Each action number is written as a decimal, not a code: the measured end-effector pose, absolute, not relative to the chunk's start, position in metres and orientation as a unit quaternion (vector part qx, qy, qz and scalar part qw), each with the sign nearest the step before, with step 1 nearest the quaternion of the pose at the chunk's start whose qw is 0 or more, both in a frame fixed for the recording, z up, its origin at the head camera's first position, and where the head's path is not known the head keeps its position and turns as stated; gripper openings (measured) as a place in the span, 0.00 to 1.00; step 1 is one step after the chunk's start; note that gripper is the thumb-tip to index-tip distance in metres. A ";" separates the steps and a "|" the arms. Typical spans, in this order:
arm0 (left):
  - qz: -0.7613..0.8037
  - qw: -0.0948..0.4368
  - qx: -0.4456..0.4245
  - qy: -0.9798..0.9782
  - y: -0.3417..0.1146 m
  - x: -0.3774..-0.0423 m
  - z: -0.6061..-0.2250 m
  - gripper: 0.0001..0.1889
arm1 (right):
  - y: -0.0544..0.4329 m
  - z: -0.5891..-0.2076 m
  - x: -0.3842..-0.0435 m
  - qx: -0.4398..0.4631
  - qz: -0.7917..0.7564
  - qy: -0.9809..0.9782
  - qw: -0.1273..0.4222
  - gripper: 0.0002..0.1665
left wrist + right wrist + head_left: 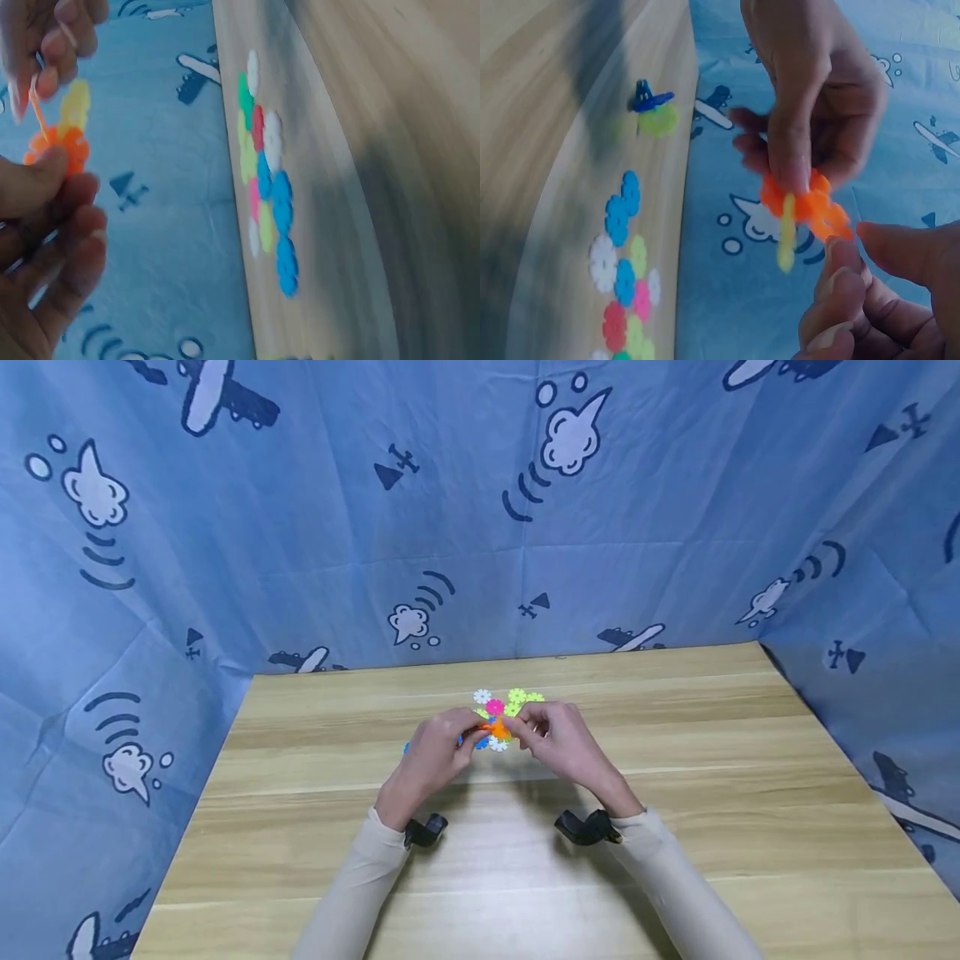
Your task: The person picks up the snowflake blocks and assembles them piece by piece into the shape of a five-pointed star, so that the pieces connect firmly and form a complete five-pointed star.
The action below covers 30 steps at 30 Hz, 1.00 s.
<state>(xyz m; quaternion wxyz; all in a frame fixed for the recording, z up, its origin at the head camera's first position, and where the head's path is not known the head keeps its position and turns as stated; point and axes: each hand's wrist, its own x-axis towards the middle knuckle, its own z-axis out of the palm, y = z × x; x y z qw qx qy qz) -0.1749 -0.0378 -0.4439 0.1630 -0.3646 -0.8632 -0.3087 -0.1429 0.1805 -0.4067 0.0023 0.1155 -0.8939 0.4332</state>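
Note:
Over the table, my left hand (pixel 437 747) pinches an orange snowflake disc (pixel 75 146) between thumb and fingers. A second orange disc (pixel 829 220) is joined to it at an angle. My right hand (pixel 561 745) pinches the outer edge of that second disc with thumb and fingertips. From the first disc a yellow disc (pixel 787 232) sticks out, edge-on in the right wrist view. The slots where the pieces meet are partly covered by my left thumb.
Loose snowflake discs lie on the wooden table (pixel 300 827) beyond my hands: white (pixel 482 696), pink (pixel 494 707), lime (pixel 517 696), several blue (pixel 283 202) and a red one (pixel 614 326). Apart from these sits a dark blue piece (pixel 651 100) against a lime disc (pixel 658 120). A blue printed curtain (pixel 465 510) hangs behind.

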 end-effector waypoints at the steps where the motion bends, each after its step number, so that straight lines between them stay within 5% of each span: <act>1: -0.314 0.150 -0.348 -0.870 -0.041 -0.177 -0.444 0.02 | 0.182 -0.407 -0.144 0.114 0.434 -0.894 0.003 0.17; 11: -0.362 0.033 -0.166 -0.917 -0.075 -0.200 -0.455 0.10 | 0.195 -0.406 -0.149 0.095 0.435 -0.895 -0.010 0.14; 30: -0.409 -0.032 -0.045 -0.911 -0.105 -0.210 -0.469 0.09 | 0.219 -0.434 -0.167 0.055 0.407 -0.912 -0.016 0.19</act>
